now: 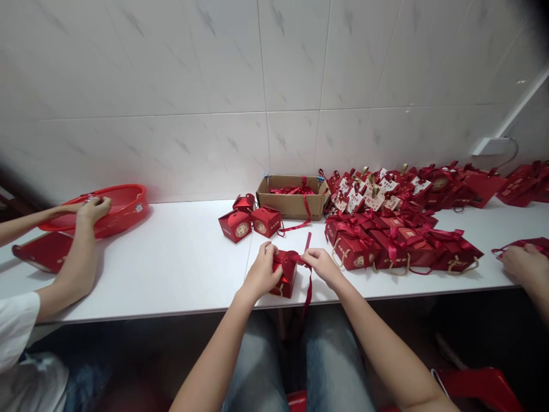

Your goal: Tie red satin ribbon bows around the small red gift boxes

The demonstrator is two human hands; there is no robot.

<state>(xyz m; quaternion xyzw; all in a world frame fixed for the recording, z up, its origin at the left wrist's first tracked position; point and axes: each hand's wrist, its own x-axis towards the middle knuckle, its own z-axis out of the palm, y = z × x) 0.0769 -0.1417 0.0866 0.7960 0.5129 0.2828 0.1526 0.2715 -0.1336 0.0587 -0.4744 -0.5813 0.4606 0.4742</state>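
A small red gift box [286, 278] stands near the front edge of the white table, between my hands. My left hand [263, 269] is closed round its left side, fingers at the top. Pinched in my right hand [318, 264] is a dark red ribbon [309, 289] at the box's upper right; one end hangs down over the table edge. Behind them, three closed red boxes [266, 221] sit in a group. A cardboard box [295, 205] holding red ribbons is by the wall, one ribbon trailing over its front.
Rows of red boxes with bows [355, 246] and tagged red bags [373, 194] fill the right of the table [171, 274]. A person's hands are at a red plastic basket [137, 212] on the left; another person's hand holds a red item at far right.
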